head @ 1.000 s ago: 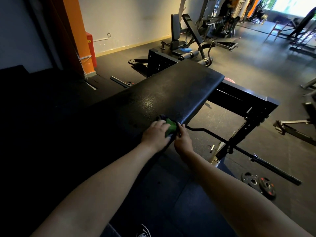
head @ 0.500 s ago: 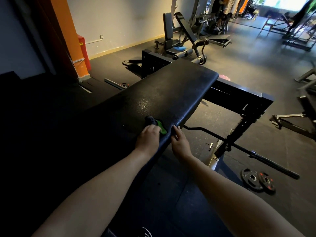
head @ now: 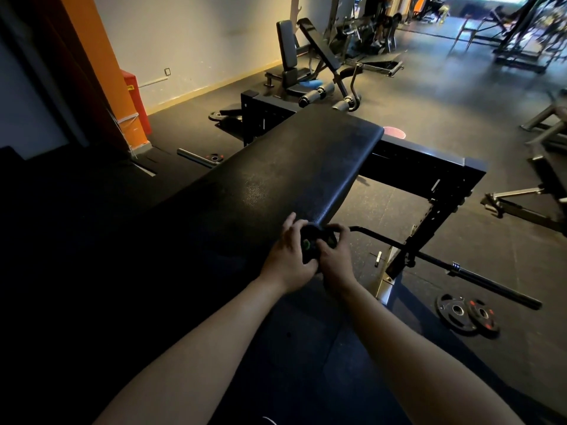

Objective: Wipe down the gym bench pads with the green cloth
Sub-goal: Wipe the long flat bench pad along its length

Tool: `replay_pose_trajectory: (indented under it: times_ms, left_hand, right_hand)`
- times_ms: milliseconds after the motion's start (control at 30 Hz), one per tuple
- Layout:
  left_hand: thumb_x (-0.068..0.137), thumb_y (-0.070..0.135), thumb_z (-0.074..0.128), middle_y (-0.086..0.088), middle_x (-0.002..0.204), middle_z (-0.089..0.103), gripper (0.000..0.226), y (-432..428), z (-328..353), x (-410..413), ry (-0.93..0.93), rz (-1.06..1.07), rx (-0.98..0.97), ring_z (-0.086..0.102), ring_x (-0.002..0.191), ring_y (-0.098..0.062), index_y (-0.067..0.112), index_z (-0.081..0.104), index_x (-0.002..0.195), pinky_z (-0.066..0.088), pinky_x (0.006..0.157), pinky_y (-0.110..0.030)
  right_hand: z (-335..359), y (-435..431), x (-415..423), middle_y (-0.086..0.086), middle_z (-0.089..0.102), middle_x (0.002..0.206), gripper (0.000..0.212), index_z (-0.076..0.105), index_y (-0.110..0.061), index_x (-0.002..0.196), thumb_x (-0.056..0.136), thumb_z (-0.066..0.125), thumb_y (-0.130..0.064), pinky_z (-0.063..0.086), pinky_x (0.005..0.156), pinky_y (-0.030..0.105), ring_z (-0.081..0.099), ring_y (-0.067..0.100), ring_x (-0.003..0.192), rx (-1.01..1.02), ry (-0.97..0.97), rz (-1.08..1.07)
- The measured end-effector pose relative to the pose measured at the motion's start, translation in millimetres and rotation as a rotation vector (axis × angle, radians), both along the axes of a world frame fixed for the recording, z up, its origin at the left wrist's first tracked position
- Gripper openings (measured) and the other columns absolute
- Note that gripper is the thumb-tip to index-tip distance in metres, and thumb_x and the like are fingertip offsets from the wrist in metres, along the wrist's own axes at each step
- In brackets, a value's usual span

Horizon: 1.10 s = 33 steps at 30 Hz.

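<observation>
The black bench pad (head: 300, 167) slopes up toward its rounded far end. At its right edge the bunched green cloth (head: 310, 245) is gripped between the left hand (head: 288, 259) and the right hand (head: 336, 259). On the dark floor (head: 460, 118) right of the pad lie a barbell (head: 491, 285) and two weight plates (head: 468, 314).

You have one view to work from, the wide-angle camera on your head, facing forward and down along both forearms. Just below mid-frame your left hand (head: 287, 259) and right hand (head: 336, 262) meet on the green cloth (head: 310, 245), by the right edge of the bench pad (head: 291, 173). The camera sits close over the pad, which runs away from you towards the upper right, and its wide field also takes in the barbell (head: 497, 286) and weight plates (head: 457, 311) on the floor to your right and the orange pillar (head: 104, 72) to your left.
</observation>
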<state>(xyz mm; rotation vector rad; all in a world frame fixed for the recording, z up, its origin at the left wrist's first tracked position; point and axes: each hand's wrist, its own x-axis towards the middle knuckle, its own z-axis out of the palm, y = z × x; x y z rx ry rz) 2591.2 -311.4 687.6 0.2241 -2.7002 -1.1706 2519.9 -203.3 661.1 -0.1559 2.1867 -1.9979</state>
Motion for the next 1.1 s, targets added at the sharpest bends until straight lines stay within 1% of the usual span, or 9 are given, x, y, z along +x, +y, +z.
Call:
replay_pose_trajectory:
  times_ms: [133,267,400,633,733,800,933,1000,1100]
  left_hand:
    - [0.095,0.038,0.059,-0.002,0.166,0.005,0.082,-17.0,-6.8,-8.0,-0.232,0.067,-0.289,0.002,0.150,-0.023,0.021,0.012,0.159,0.017,0.123,-0.045]
    - [0.095,0.040,0.057,0.000,0.165,0.006,0.082,-14.6,-11.9,-9.6,-0.255,0.073,-0.352,0.001,0.151,-0.021,0.020,0.010,0.159,0.019,0.123,-0.046]
    - [0.096,0.039,0.056,0.000,0.166,0.006,0.084,-15.6,-10.5,-6.9,-0.243,0.066,-0.363,0.003,0.150,-0.020,0.017,0.005,0.160,0.017,0.123,-0.043]
    - [0.096,0.032,0.055,0.001,0.168,0.002,0.086,-17.2,-9.4,-2.4,-0.233,0.050,-0.325,0.000,0.151,-0.019,0.016,0.000,0.161,0.015,0.124,-0.039]
    - [0.098,0.036,0.053,0.001,0.168,0.004,0.083,-19.3,-10.6,-1.6,-0.211,0.043,-0.342,0.002,0.150,-0.019,0.016,0.003,0.161,0.015,0.123,-0.038]
    - [0.098,0.038,0.051,0.002,0.168,0.004,0.082,-20.4,-12.0,-2.4,-0.211,0.041,-0.361,0.002,0.150,-0.018,0.016,0.004,0.161,0.013,0.123,-0.038]
    - [0.099,0.045,0.048,0.003,0.167,0.003,0.080,-20.0,-16.6,-4.9,-0.218,0.050,-0.391,0.001,0.150,-0.018,0.019,0.005,0.161,0.013,0.124,-0.039]
    - [0.098,0.045,0.048,0.003,0.167,0.004,0.080,-19.1,-16.7,-4.9,-0.210,0.068,-0.418,0.002,0.149,-0.019,0.020,0.006,0.161,0.014,0.123,-0.039]
    - [0.098,0.045,0.049,0.001,0.167,0.005,0.079,-19.0,-17.8,-7.6,-0.210,0.067,-0.426,0.003,0.149,-0.020,0.021,0.006,0.160,0.015,0.122,-0.040]
  right_hand:
    - [20.4,-13.6,-53.1,-0.001,0.060,0.114,0.024,0.057,-0.041,0.108,0.099,0.051,-0.020,0.061,0.073,0.044,0.065,0.027,0.100,0.124,0.121,-0.053]
    - [12.8,-34.7,-84.3,0.005,0.046,0.145,0.042,0.052,-0.025,0.139,0.097,0.055,-0.034,0.038,0.113,0.051,0.042,0.025,0.134,0.475,0.251,0.085]
    - [3.9,-38.7,-56.0,0.003,0.036,0.156,0.046,0.049,-0.019,0.145,0.099,0.052,-0.020,0.025,0.116,0.037,0.025,0.026,0.141,0.674,0.378,0.107]
    - [-23.5,-18.0,2.9,-0.003,0.058,0.132,0.033,0.069,-0.019,0.119,0.096,0.052,-0.004,0.026,0.090,0.014,0.034,0.014,0.115,0.444,0.451,0.093]
    - [-19.9,-14.0,-3.5,-0.003,0.059,0.124,0.033,0.067,-0.021,0.120,0.093,0.058,-0.005,0.039,0.098,0.033,0.037,0.015,0.113,0.422,0.487,0.134]
    - [-10.2,-14.5,-29.7,0.000,0.055,0.129,0.046,0.058,-0.025,0.134,0.093,0.060,-0.006,0.039,0.101,0.036,0.040,0.015,0.119,0.422,0.487,0.098]
    - [-0.8,-22.8,-94.8,0.000,0.042,0.147,0.063,0.032,-0.032,0.152,0.098,0.050,-0.005,0.036,0.113,0.044,0.039,0.017,0.136,0.202,0.189,-0.048]
    - [-6.9,-31.7,-104.2,-0.001,0.040,0.151,0.058,0.032,-0.034,0.151,0.100,0.047,-0.012,0.037,0.114,0.052,0.038,0.020,0.139,0.080,0.038,-0.051]
    - [-18.6,-39.4,-90.7,-0.003,0.045,0.145,0.047,0.046,-0.033,0.141,0.099,0.046,-0.013,0.039,0.112,0.051,0.043,0.017,0.135,0.038,0.036,-0.073]
